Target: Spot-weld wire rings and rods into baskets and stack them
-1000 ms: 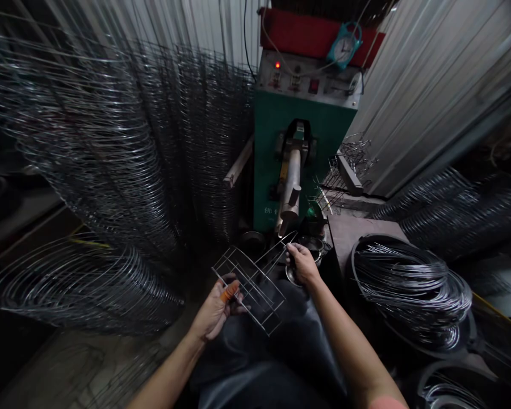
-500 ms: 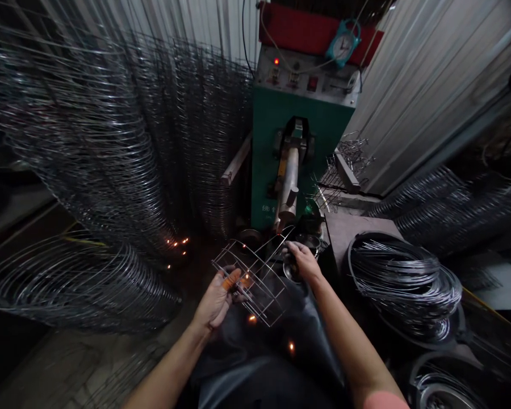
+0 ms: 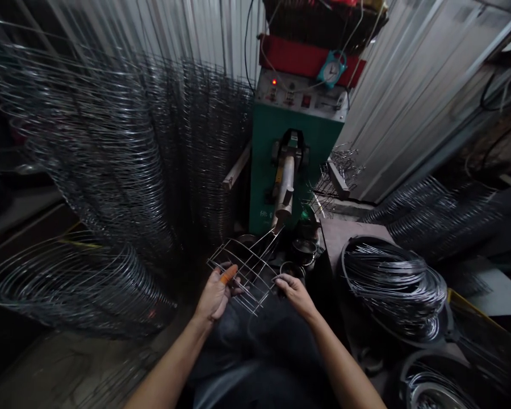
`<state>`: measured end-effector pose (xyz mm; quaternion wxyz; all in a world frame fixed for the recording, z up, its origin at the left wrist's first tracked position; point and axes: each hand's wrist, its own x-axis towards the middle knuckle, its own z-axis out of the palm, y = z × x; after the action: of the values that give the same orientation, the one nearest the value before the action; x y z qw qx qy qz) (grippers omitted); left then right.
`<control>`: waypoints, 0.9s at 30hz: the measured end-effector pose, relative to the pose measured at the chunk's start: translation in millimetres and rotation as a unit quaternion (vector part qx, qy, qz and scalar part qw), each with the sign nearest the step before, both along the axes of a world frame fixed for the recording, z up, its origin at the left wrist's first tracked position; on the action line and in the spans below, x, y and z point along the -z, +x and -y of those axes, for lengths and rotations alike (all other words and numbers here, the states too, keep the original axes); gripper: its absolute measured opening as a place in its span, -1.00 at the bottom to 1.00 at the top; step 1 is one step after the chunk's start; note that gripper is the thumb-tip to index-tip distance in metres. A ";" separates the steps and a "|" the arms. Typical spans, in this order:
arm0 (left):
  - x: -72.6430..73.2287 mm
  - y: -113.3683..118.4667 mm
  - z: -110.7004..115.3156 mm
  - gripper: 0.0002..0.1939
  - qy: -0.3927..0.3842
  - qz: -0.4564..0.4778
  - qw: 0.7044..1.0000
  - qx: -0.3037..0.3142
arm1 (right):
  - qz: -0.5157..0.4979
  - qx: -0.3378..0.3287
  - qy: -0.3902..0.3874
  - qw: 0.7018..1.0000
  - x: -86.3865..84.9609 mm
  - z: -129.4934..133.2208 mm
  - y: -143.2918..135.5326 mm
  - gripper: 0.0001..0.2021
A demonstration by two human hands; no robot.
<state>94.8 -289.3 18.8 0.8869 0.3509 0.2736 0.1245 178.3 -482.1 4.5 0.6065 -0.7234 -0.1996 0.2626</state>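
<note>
A wire rack [image 3: 242, 261] of thin crossed metal rods is held between my hands, below the tip of the welding machine [image 3: 296, 165]. My left hand [image 3: 217, 295] is closed around its left side, with an orange wrap on one finger. At the right corner, my right hand [image 3: 296, 292] pinches the rack's wire. The far rods of the rack reach up to the machine's electrode [image 3: 283, 213]; whether they touch it, I cannot tell. A red lamp [image 3: 274, 82] glows on the machine's panel.
Tall stacks of bent wire frames [image 3: 123, 159] stand on the left. To the right is a tub of cut wire [image 3: 392, 284], with another wire-filled tub [image 3: 438, 380] nearer me. Small metal bowls [image 3: 304, 250] sit under the machine. A blue clock [image 3: 332, 69] hangs above.
The bright sparks around the rack and the left stacks are gone. My right hand has come down from the rack's far end to its near right corner. The view has tilted upward slightly.
</note>
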 end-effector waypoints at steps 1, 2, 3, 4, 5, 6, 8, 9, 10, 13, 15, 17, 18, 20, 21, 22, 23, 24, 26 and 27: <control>-0.4 -0.1 -1.4 -0.66 -0.003 0.001 1.000 0.000 | 0.007 0.003 -0.002 1.000 0.0 -1.2 0.7 -0.64; -1.1 -0.1 -2.7 -0.67 -0.005 0.002 1.000 0.002 | 0.013 0.005 -0.004 1.000 0.3 -2.2 1.0 -0.63; -1.9 -0.2 -3.8 -0.67 -0.007 0.002 1.000 0.004 | 0.018 0.006 -0.005 1.000 0.7 -3.0 1.0 -0.63; -2.7 -0.3 -4.6 -0.67 -0.008 -0.001 1.000 0.006 | 0.020 0.007 -0.006 1.000 1.0 -3.7 0.9 -0.62; -3.2 -0.2 -5.3 -0.67 -0.010 -0.003 1.000 0.008 | 0.020 0.007 -0.007 1.000 1.2 -4.2 0.8 -0.62; -3.2 -0.1 -5.8 -0.67 -0.011 -0.005 1.000 0.010 | 0.017 0.006 -0.007 1.000 1.3 -4.7 1.0 -0.62; -1.3 1.0 -6.9 -0.68 -0.011 -0.006 1.000 0.012 | 0.000 0.003 -0.003 1.000 1.7 -5.6 2.1 -0.61; 0.6 2.0 -7.6 -0.69 -0.009 -0.003 1.000 0.012 | -0.011 0.001 0.002 1.000 2.3 -6.2 3.0 -0.61; 3.0 3.4 -8.7 -0.69 -0.006 0.001 1.000 0.012 | -0.022 -0.002 0.008 1.000 3.1 -6.8 3.9 -0.61; 10.1 7.4 -12.8 -0.68 0.009 0.004 1.000 0.016 | -0.031 -0.004 0.033 0.999 5.9 -9.1 3.1 -0.61; 13.0 5.3 -14.9 -0.62 0.020 0.003 0.999 0.031 | -0.026 0.011 0.049 0.998 5.3 -9.7 -3.2 -0.60; 15.3 -5.1 -15.0 -0.47 0.048 0.020 0.997 0.055 | -0.042 0.037 0.069 0.996 0.6 -8.4 -14.6 -0.59; 16.9 -13.6 -14.1 -0.37 0.089 0.036 0.993 0.069 | -0.063 0.052 0.083 0.993 -3.3 -6.9 -21.3 -0.60; 22.0 -35.4 -10.5 -0.15 0.257 0.066 0.959 0.099 | -0.118 0.081 0.113 0.983 -13.4 -3.3 -34.1 -0.61; 25.5 -47.1 -8.2 -0.06 0.375 0.083 0.916 0.120 | -0.147 0.095 0.124 0.977 -19.0 -1.7 -39.2 -0.62; 29.4 -58.1 -5.9 -0.01 0.495 0.103 0.850 0.150 | -0.175 0.108 0.130 0.970 -24.8 -0.4 -43.3 -0.63; 33.5 -67.8 -3.8 -0.01 0.598 0.124 0.770 0.185 | -0.200 0.120 0.130 0.964 -30.4 0.4 -46.1 -0.63; 37.4 -75.7 -2.1 -0.05 0.674 0.144 0.690 0.222 | -0.222 0.129 0.127 0.958 -35.5 0.8 -48.1 -0.63; 44.3 -85.9 -0.2 -0.20 0.758 0.174 0.566 0.276 | -0.255 0.140 0.120 0.949 -43.7 0.8 -50.8 -0.64; 47.1 -88.7 0.2 -0.24 0.781 0.179 0.527 0.282 | -0.267 0.140 0.122 0.946 -46.4 1.1 -52.2 -0.65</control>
<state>6.1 -289.5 -28.2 0.2777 0.9328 -0.2106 0.0922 126.1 -483.2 50.9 0.7515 -0.5681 0.0425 0.3327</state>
